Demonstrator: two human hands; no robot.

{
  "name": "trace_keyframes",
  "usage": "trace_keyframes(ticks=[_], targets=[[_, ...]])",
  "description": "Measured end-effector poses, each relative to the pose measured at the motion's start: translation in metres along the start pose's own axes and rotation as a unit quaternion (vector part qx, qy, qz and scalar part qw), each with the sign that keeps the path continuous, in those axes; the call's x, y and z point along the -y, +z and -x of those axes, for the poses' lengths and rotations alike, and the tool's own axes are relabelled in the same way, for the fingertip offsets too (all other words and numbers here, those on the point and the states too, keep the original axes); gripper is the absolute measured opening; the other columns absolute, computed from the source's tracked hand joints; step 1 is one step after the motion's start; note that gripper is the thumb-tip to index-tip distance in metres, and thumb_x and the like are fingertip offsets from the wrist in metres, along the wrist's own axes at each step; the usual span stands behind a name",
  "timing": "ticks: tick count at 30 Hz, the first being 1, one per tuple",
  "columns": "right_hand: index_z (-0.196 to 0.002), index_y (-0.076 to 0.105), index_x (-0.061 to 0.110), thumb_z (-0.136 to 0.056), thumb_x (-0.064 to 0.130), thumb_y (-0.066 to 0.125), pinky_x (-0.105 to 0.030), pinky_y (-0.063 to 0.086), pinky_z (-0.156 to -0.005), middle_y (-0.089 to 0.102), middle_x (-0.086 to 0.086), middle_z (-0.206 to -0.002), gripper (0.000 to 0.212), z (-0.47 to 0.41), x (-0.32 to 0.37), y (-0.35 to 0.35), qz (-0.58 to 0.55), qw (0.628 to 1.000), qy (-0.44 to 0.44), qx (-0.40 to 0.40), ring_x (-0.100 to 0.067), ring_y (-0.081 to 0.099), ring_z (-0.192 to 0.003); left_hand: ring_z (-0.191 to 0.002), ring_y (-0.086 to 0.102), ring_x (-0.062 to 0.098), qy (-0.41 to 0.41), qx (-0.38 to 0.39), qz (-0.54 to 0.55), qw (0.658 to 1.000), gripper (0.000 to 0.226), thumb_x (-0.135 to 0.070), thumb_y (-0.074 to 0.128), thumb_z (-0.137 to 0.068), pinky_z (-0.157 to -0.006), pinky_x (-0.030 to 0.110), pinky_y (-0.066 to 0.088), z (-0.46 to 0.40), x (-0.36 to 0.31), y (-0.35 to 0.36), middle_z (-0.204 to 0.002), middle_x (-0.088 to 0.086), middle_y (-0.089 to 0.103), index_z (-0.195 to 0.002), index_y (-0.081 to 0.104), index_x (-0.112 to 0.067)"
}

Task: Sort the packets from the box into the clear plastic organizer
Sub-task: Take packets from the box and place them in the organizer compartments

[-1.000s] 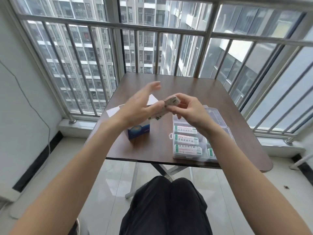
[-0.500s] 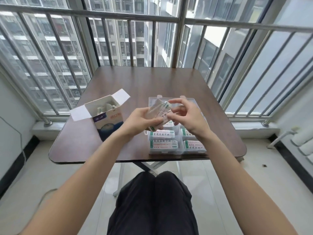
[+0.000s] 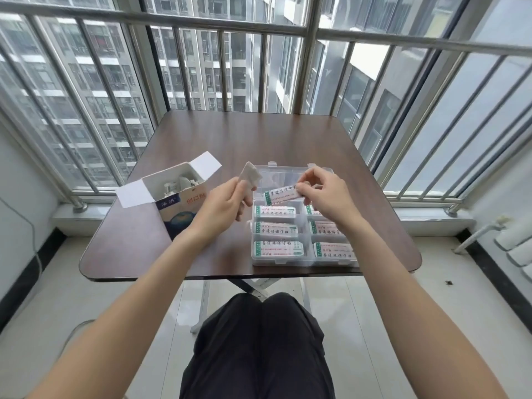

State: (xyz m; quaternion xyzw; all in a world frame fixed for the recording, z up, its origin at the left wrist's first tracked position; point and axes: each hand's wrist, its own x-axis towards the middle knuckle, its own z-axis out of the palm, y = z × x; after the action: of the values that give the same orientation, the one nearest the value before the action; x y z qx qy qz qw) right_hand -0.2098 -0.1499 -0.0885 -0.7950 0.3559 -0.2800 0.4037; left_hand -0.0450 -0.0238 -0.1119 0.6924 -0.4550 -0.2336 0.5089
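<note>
Packets are held in both hands above the table (image 3: 201, 139). Right hand (image 3: 325, 194) pinches one printed packet (image 3: 283, 195) by its right end between thumb and fingertips, level over the upper-left compartment of the clear plastic organizer (image 3: 288, 262). Left hand (image 3: 223, 201) grips a small stack of plain white packets (image 3: 250, 174), fingers curled around its lower end, the stack tilted upward just left of the organizer's rear corner. Organizer compartments nearer the person each contain printed packets, three on the left side, three on the right, partly hidden by the right wrist. An open cardboard box (image 3: 172, 197) stands left of the left hand, flaps raised, with more packets inside.
</note>
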Motion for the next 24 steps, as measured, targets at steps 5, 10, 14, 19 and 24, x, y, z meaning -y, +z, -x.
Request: trace_keyframes(ticks=[5,10,14,19,24], targets=[[-0.084,0.065,0.025,-0.085,0.019,0.064,-0.035,0.05,-0.077,0.067,0.001,-0.084,0.006,-0.007,-0.012,0.011,0.082,0.996,0.019,0.016,-0.015,0.06,-0.081,-0.046,0.034,0.001,-0.049,0.017,0.117,0.992,0.05,-0.041,0.026,-0.101,-0.043,0.012,0.028,-0.004,0.0,-0.002,-0.067,-0.003,0.042,-0.107,0.065,-0.01],[-0.08,0.062,0.023,-0.08,0.026,0.072,-0.026,0.045,-0.071,0.066,0.007,-0.088,0.011,-0.007,-0.016,0.026,0.18,0.983,0.002,0.04,-0.007,0.057,-0.083,-0.075,0.053,0.011,0.029,0.002,-0.128,0.991,0.033,-0.039,0.034,-0.101,-0.063,0.022,0.035,-0.006,-0.002,0.001,-0.079,-0.008,0.056,-0.099,0.061,-0.02],[-0.082,0.067,0.023,-0.081,0.034,0.071,-0.028,0.04,-0.074,0.063,0.005,-0.095,0.012,-0.01,-0.018,0.027,0.245,0.968,-0.003,0.061,-0.011,0.055,-0.091,-0.116,0.051,0.023,0.097,0.036,-0.295,0.95,0.035,-0.031,0.043,-0.099,-0.087,0.025,0.032,-0.013,0.0,0.009,-0.123,0.006,0.058,-0.125,0.05,-0.009],[-0.095,0.073,0.021,-0.091,0.016,0.054,-0.02,0.038,-0.072,0.065,0.0,-0.099,0.02,-0.012,-0.02,0.013,0.167,0.985,0.01,0.047,-0.008,0.052,-0.084,-0.108,0.052,0.023,0.175,0.054,-0.333,0.925,0.033,-0.031,0.057,-0.092,-0.089,0.03,0.037,-0.024,0.006,0.015,-0.118,0.003,0.061,-0.118,0.057,-0.012],[-0.099,0.07,0.023,-0.092,0.02,0.052,-0.024,0.047,-0.073,0.069,0.004,-0.089,0.019,-0.007,-0.023,0.005,0.1,0.992,0.032,0.067,-0.008,0.06,-0.081,-0.108,0.053,0.019,0.176,0.089,-0.308,0.931,0.035,-0.035,0.062,-0.088,-0.089,0.026,0.037,-0.029,0.001,0.03,-0.113,0.002,0.063,-0.116,0.062,-0.015]])
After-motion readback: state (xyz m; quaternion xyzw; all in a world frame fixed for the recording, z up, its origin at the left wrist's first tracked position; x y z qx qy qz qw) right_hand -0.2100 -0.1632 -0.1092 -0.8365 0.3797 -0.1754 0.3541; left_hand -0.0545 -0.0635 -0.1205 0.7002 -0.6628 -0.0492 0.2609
